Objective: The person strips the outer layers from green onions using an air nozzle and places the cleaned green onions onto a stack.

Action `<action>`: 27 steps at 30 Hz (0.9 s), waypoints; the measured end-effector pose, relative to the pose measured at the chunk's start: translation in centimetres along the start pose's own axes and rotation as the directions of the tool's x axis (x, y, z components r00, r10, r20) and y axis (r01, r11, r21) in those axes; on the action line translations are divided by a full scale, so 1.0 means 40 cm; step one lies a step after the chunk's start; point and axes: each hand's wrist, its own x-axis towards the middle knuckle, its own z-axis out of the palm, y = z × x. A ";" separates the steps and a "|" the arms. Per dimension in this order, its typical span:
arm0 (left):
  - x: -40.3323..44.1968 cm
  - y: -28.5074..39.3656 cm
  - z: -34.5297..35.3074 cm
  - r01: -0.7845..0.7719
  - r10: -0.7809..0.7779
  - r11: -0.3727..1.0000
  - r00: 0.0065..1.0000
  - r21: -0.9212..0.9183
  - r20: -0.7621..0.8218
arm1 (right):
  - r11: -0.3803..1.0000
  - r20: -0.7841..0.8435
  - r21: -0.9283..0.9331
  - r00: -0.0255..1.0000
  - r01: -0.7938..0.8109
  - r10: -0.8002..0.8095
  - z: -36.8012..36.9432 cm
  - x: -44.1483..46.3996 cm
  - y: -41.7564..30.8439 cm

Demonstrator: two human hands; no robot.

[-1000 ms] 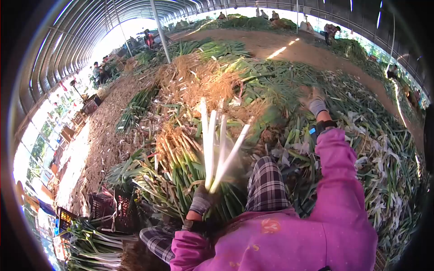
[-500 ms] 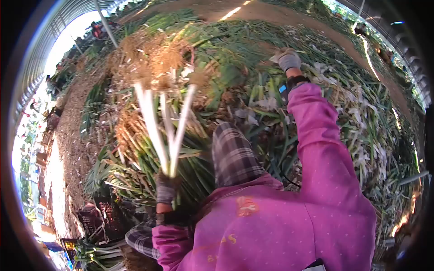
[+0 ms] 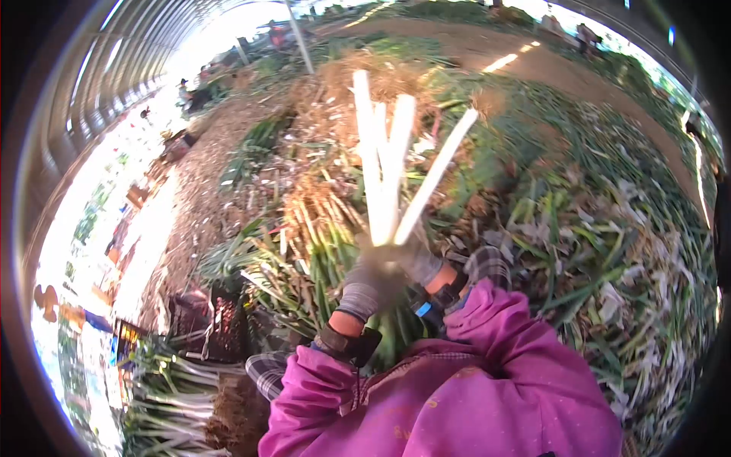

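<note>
The left hand (image 3: 371, 278) is closed round a few bare-white green onions (image 3: 397, 160) upright mid-scene, the right hand (image 3: 419, 263) blurred alongside, its grip I can't tell; the white-stemmed bunch (image 3: 171, 404) near left looks finished, the brown-skinned heap (image 3: 324, 228) just beyond apparently unpeeled.

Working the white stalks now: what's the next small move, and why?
I'd probably have the right hand pinch the rightmost stalk near its lower end while the left hand steadies the bunch. That stalk leans away from the other stalks, and both hands meet at the base; blur hides the right fingers' exact grip.
</note>
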 end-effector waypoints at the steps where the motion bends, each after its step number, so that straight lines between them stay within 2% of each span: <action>1: -0.032 0.081 -0.126 0.112 -0.099 0.988 0.988 -0.111 0.116 | 0.997 0.001 0.073 1.000 -0.023 0.023 0.027 0.005 0.024; 2: -0.070 0.135 -0.232 0.094 -0.121 0.988 0.965 0.124 0.234 | 1.000 0.020 0.019 1.000 -0.009 0.009 0.033 0.004 0.030; 4: -0.095 0.142 -0.306 -0.164 0.160 0.908 0.986 0.386 0.041 | 0.971 0.110 -0.229 0.993 0.072 -0.048 0.043 0.004 0.051; 5: -0.085 0.156 -0.349 -0.180 0.157 0.849 0.984 0.496 0.089 | 0.927 0.171 -0.345 0.981 0.148 -0.093 0.051 0.006 0.059; 6: -0.075 0.127 -0.358 -0.310 0.319 0.762 0.944 0.568 0.087 | 0.857 0.240 -0.458 0.961 0.236 -0.136 0.064 0.014 0.070; 7: -0.064 0.080 -0.339 -0.535 0.612 0.544 0.780 0.646 0.130 | 0.791 0.298 -0.526 0.939 0.313 -0.173 0.081 0.014 0.080; 8: -0.053 0.048 -0.332 -0.642 0.815 0.240 0.541 0.728 0.208 | 0.727 0.356 -0.566 0.911 0.388 -0.210 0.098 0.009 0.098; 9: -0.034 0.029 -0.329 -0.655 0.867 0.033 0.395 0.755 0.305 | 0.728 0.419 -0.529 0.880 0.436 -0.222 0.123 -0.001 0.117; 10: -0.049 0.012 -0.349 -0.704 0.830 0.033 0.415 0.709 0.372 | 0.723 0.478 -0.484 0.841 0.493 -0.254 0.161 -0.008 0.129; 11: -0.063 -0.003 -0.377 -0.749 0.789 0.043 0.432 0.661 0.437 | 0.974 0.566 -0.172 0.824 0.145 -0.023 0.238 -0.051 0.035; 12: -0.069 -0.015 -0.383 -0.739 0.709 0.133 0.537 0.661 0.458 | 0.875 0.565 -0.305 0.811 0.376 -0.152 0.269 -0.039 0.037; 13: -0.081 -0.036 -0.389 -0.716 0.628 0.219 0.623 0.663 0.466 | 0.696 0.576 -0.435 0.771 0.571 -0.273 0.295 -0.029 0.044; 14: -0.122 -0.068 -0.438 -0.331 0.761 -0.138 0.567 0.933 0.314 | 0.753 0.584 -0.424 0.787 0.503 -0.197 0.333 -0.021 0.002; 15: -0.163 -0.100 -0.488 0.238 0.861 -0.294 0.487 0.925 0.148 | 0.802 0.589 -0.417 0.799 0.427 -0.119 0.373 -0.013 -0.039; 16: -0.163 -0.187 -0.547 0.425 0.819 -0.531 0.480 0.733 0.315 | 0.842 0.590 -0.414 0.807 0.346 -0.042 0.412 -0.005 -0.080; 17: -0.208 -0.206 -0.664 0.443 0.721 -0.690 0.488 0.573 0.491 | 0.803 0.592 -0.411 0.797 0.431 -0.124 0.444 0.011 -0.099; 18: -0.258 -0.256 -0.732 0.050 0.559 -0.485 0.785 0.873 0.266 | 0.755 0.597 -0.408 0.776 0.513 -0.204 0.465 0.024 -0.110; 19: -0.308 -0.305 -0.801 -0.007 0.305 0.032 0.952 0.999 -0.003 | 0.693 0.576 -0.380 0.743 0.612 -0.340 0.463 0.031 -0.118; 20: -0.415 -0.286 -0.933 -0.057 0.300 0.283 0.953 0.957 -0.032 | 0.616 0.550 -0.351 0.688 0.705 -0.474 0.458 0.043 -0.130; 21: -0.530 -0.304 -1.028 -0.015 0.407 0.256 0.909 0.967 -0.094 | 0.596 0.495 -0.405 0.714 0.694 -0.495 0.448 0.050 -0.149; 22: -0.646 -0.309 -1.097 0.175 0.314 0.178 0.923 0.968 -0.225 | 0.554 0.451 -0.451 0.714 0.700 -0.535 0.430 0.066 -0.154; 23: -0.748 -0.330 -1.162 0.201 0.384 0.286 0.871 0.937 -0.305 | 0.553 0.396 -0.459 0.718 0.695 -0.573 0.399 0.087 -0.138; 24: -0.847 -0.320 -1.199 0.533 -0.104 0.170 0.846 0.829 -0.523 | 0.592 0.328 -0.447 0.738 0.671 -0.590 0.368 0.111 -0.119; 25: -0.904 -0.281 -1.211 0.735 -0.342 0.035 0.646 0.677 -0.683 | 0.590 0.323 -0.501 0.770 0.633 -0.551 0.313 0.146 -0.093; 26: -0.998 -0.310 -1.216 0.836 -0.329 -0.001 0.518 0.549 -0.790 | 0.589 0.349 -0.501 0.771 0.634 -0.532 0.281 0.167 -0.077; 27: -1.078 -0.340 -1.215 0.895 -0.371 -0.136 0.351 0.424 -0.860 | 0.585 0.332 -0.582 0.822 0.565 -0.463 0.217 0.191 -0.040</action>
